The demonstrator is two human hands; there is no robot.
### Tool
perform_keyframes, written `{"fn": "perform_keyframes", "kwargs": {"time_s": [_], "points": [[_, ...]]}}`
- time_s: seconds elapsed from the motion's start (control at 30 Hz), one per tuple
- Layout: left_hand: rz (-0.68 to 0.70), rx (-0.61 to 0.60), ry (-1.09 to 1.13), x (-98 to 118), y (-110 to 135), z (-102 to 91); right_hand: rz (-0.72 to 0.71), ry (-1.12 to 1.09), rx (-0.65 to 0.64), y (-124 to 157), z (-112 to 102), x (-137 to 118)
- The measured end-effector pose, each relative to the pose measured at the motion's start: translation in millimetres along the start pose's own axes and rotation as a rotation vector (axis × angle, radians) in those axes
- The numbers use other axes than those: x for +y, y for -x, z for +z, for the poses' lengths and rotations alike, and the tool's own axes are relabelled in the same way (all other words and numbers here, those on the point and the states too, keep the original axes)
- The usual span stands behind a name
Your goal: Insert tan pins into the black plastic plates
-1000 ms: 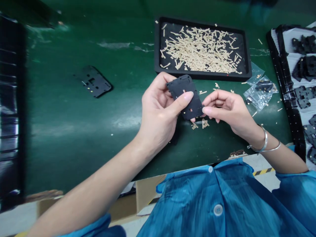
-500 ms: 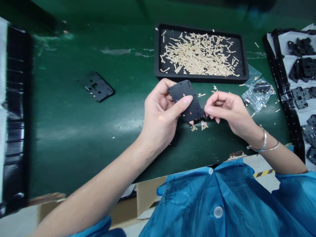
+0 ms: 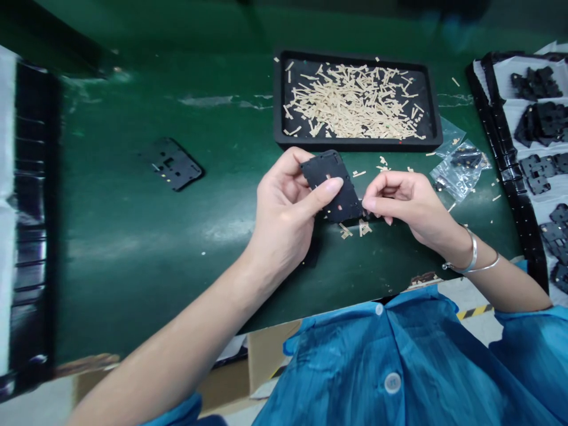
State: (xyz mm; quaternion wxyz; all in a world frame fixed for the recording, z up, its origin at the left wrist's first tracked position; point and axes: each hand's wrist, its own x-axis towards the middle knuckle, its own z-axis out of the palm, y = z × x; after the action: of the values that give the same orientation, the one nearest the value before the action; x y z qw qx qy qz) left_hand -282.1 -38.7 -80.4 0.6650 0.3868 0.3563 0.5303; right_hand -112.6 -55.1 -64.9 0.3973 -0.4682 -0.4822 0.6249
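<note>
My left grip (image 3: pixel 286 207) is grasping the black plate (image 3: pixel 347 198) above the tabletop (image 3: pixel 133 266), thumb lying across its face. My right grip (image 3: pixel 399 198) is working at the plate's near right corner; I cannot tell whether it is grasping anything. I am favouring steady bracing and light fingertip pressure there. Beyond, a tray (image 3: pixel 355 144) is holding pale strips (image 3: pixel 350 109).

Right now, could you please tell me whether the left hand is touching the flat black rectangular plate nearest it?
Touching: the head view shows the thumb of the left hand lying across the visible face of the flat black rectangular plate.
</note>
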Motion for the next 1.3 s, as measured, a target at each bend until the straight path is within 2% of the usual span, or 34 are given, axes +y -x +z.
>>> {"fn": "perform_keyframes", "kwargs": {"time_s": [0.53,0.73,1.0,1.17,1.3], "points": [[-0.009,-0.091,0.024,-1.7,-6.1,-7.0,0.038,-0.077,-0.063,-0.1,1.2,3.5],[-0.061,-0.130,0.045,-0.9,-7.0,-8.3,0.056,-0.143,-0.081,0.4,1.4,1.7],[-0.141,-0.240,0.118,-1.6,-5.2,-6.6,0.038,-0.276,-0.223,-0.7,4.2,5.6],[-0.190,-0.245,0.127,-0.1,-4.4,-4.2,-0.023,-0.272,-0.242,-0.8,4.9,4.3],[-0.217,-0.198,0.113,-0.3,-4.8,-4.0,-0.020,-0.215,-0.228,0.7,3.4,2.0]]}}
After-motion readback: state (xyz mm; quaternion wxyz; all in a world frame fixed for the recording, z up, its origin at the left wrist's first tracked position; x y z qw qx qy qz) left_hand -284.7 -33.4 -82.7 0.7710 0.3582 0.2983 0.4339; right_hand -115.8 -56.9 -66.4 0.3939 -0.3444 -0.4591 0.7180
